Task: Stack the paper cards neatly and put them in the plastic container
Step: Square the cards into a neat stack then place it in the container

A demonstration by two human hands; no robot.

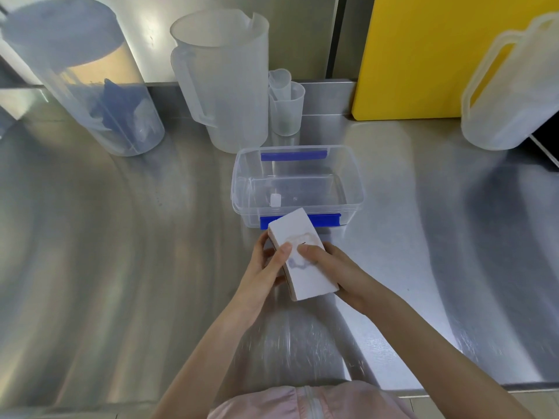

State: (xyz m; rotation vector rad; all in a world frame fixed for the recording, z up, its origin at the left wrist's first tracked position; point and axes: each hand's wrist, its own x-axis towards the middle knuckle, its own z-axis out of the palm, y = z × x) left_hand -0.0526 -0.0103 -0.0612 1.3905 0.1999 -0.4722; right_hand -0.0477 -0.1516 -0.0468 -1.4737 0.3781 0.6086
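A thick stack of white paper cards (298, 237) is held just above the steel counter, its far end overlapping the near blue clip of the clear plastic container (351, 164). My left hand (269, 264) grips the stack's left edge, thumb on top. My right hand (335, 269) holds the right side, thumb resting on the faint print on the top card. The container stands open without a lid, right behind the stack, with a small white piece inside.
Behind the container stand a large translucent jug (223, 83), two small nested measuring cups (286, 104), and a tall clear tub (90, 86) with blue items at left. A yellow board (423, 55) and a handled jug (511, 86) are at right.
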